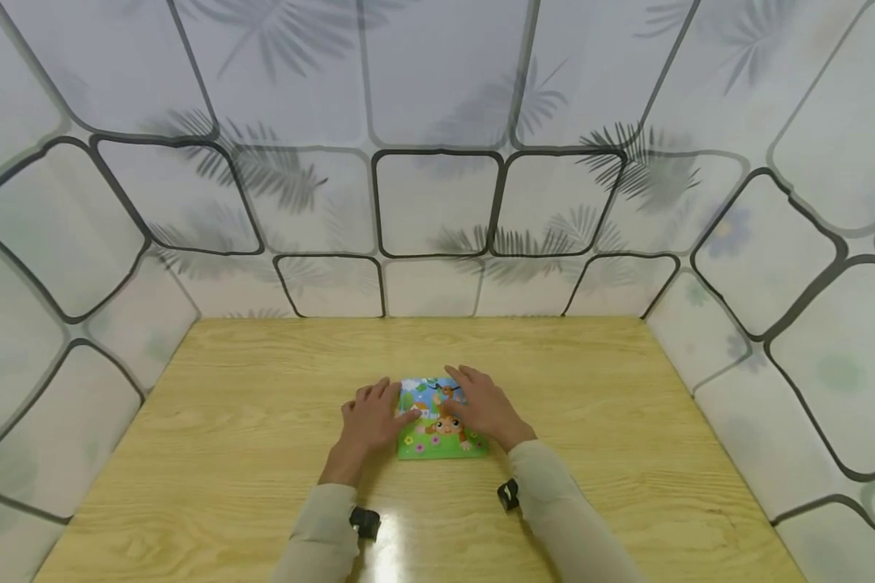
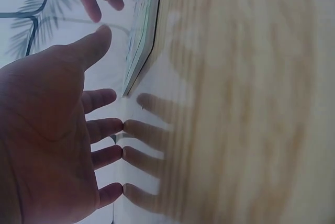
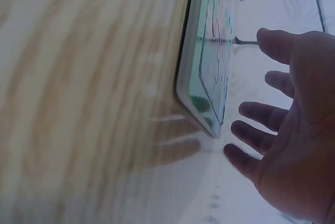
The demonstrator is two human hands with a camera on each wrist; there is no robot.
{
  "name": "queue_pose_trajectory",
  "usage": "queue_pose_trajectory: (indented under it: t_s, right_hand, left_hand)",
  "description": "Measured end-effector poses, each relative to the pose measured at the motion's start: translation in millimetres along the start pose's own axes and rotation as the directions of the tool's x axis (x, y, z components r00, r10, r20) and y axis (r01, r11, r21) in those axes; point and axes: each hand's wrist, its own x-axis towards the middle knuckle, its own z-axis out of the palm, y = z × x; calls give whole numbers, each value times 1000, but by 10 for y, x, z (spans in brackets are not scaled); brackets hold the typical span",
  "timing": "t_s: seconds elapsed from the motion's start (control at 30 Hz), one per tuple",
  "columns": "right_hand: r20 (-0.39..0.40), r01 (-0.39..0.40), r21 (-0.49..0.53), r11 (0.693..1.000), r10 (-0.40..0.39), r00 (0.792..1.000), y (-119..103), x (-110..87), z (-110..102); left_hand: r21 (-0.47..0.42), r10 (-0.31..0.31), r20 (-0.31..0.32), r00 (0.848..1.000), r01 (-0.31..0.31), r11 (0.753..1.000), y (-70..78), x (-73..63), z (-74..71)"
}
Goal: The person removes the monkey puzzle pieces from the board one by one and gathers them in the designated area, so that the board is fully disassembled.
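A flat square jigsaw puzzle point(image 1: 445, 447) with a cartoon monkey picture lies on the wooden table between my hands. Curved cut lines run inside its green border in the right wrist view point(image 3: 214, 51). On its left side is my left hand point(image 1: 368, 421), fingers spread, fingertips down at the table and thumb reaching over the puzzle's left edge. My right hand point(image 1: 484, 409) lies over the puzzle's upper right part, hiding some of the picture, with its thumb above the monkey. Neither hand curls round anything; the right wrist view shows the right fingers point(image 3: 256, 116) loosely spread.
The wooden table point(image 1: 248, 372) reaches back to a pale wall covering point(image 1: 437, 202) with dark outlines and leaf prints, which also closes both sides. A black wrist camera point(image 1: 365, 523) sits on the left sleeve, another point(image 1: 508, 495) on the right.
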Motion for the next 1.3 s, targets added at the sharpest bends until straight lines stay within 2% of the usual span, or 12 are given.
queue_pose_trajectory:
  t_s: [0.33,0.57,0.8,1.07,1.3]
  right_hand:
    - [7,126,-62,990,-126,992,-86,149,58]
    - [43,171,-186,967,-166,985,-144,257,124]
    - [107,181,-221,958,-160,981,-240,339,171]
    - [121,172,-245,954,-146,982,-303,448,208]
    - [171,122,-227,966,-84,982,-349,532,205]
  left_hand:
    - [-3,41,69,997,-41,999,-29,-62,-31]
    - [1,67,84,994,-68,998,-62,-96,-32]
    - [3,70,79,994,-71,997,-51,-122,-30]
    - [-8,68,58,996,-68,998,-15,-144,-40]
    - [4,55,52,997,-55,998,-21,-137,-31]
